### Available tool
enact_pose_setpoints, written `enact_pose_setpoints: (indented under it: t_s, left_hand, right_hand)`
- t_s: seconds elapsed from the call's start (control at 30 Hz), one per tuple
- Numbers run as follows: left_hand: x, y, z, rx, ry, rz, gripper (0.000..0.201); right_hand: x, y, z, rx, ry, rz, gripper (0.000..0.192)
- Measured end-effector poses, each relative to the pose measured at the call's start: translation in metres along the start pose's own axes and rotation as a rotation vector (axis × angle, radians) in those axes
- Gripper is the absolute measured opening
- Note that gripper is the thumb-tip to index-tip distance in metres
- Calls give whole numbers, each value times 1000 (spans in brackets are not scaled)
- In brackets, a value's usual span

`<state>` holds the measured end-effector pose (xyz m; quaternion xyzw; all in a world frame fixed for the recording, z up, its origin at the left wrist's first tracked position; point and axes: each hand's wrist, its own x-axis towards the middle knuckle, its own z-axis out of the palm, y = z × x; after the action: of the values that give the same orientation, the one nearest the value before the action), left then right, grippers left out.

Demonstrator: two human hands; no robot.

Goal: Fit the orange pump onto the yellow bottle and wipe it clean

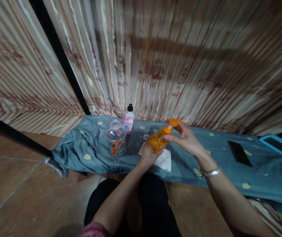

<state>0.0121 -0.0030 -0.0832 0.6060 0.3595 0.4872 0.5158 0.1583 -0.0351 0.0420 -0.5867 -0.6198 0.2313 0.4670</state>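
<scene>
Two hands on one orange pump btl (158, 140), held tilted over the tabletop (189, 161), top leaning twd R; can't tell if base touches down. L hand (148, 154): fingers wrapped around the body. R hand (186, 139): thumb on collar (166, 129), other fingers partly hidden behind the neck, looks like a grasp. Risk, my guess: if L fingers loosen or the plastic's slick, btl could twist or drop; if collar's loose, the tilt could spill any liquid onto the white paper (165, 161) underneath. Around: clear jar (116, 140) & black-capped btl (129, 121) close together, off to the left; small clear cap (146, 136) just beside L hand, easy to knock. Phone (240, 153) & blue-framed device (277, 144) well apart, far right, not in the way. Pleated curtain (153, 72) hangs right behind.
</scene>
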Motion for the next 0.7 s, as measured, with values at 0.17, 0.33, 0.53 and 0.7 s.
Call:
enact_pose_setpoints:
  t_s: [0.17, 0.33, 0.53, 0.7]
  left_hand:
    - [1, -2, 0, -100, -3, 9, 62]
    - [0, 1, -1, -93, -9, -5, 59]
    - [-1, 4, 0, -89, -7, 21, 62]
    - [-1, 1, 1, -87, -6, -2, 62]
  right_hand:
    - [0, 5, 2, 84, -62, -21, 51]
    - [-4, 14, 12, 18, 139, -14, 49]
    - [-1, 6, 3, 119, -104, -56, 49]
    - [-1, 18, 11, 79, 41, -69, 41]
